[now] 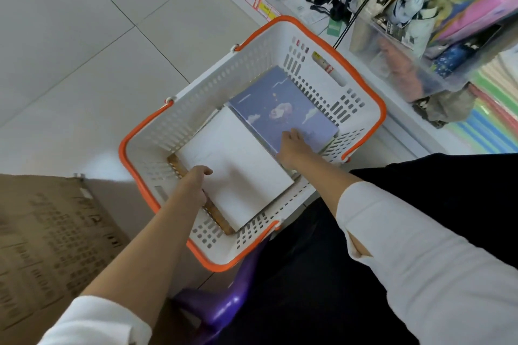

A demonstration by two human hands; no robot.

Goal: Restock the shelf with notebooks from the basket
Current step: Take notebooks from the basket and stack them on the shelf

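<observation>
The basket (173,131) sits mid-frame on a stool (224,308), with a box (50,246) at lower left and the shelf (403,134) along the upper right, a bin (392,59) standing on it. In the basket one notebook (238,165) lies lower left, its left edge in the left grip (196,179). A second notebook (280,103) lies upper right, under the right grip (291,145).

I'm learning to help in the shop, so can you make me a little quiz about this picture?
1. True or false: the basket is empty.
2. The right hand touches which notebook? A white, B blue, C red.
3. Fill in: the left hand grips the ___ notebook.
Key: 1 false; 2 B, the blue notebook; 3 white, the white notebook.
</observation>
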